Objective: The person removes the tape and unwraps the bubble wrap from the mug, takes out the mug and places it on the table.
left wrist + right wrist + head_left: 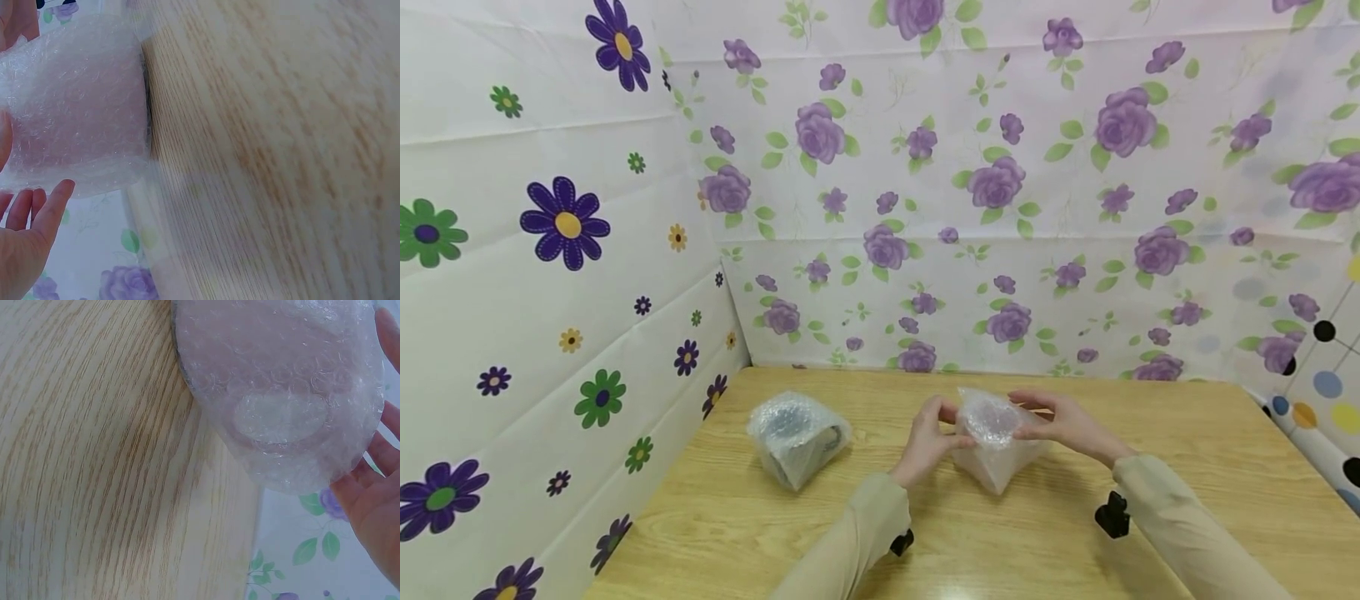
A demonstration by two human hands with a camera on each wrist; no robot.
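Note:
A pinkish, mug-shaped thing in bubble wrap (996, 454) stands on the table between both hands. The right wrist view shows an oval, handle-like loop through the wrap (275, 456). My left hand (925, 442) holds the left side, thumb toward the front and index finger farther back; its fingers also show at the wrap's edge in the left wrist view. On the opposite side, my right hand (1063, 427) grips near the wrap's gathered top, fingers spread along it (378, 494). The wrap's far side is hidden in the head view.
Another bubble-wrapped thing (797, 442), greyish with a dark part, lies to the left on the wooden table (715, 517). Flowered cloth (880, 192) hangs behind the table, with more cloth at both sides. Black mounts (1112, 515) sit under the wrists.

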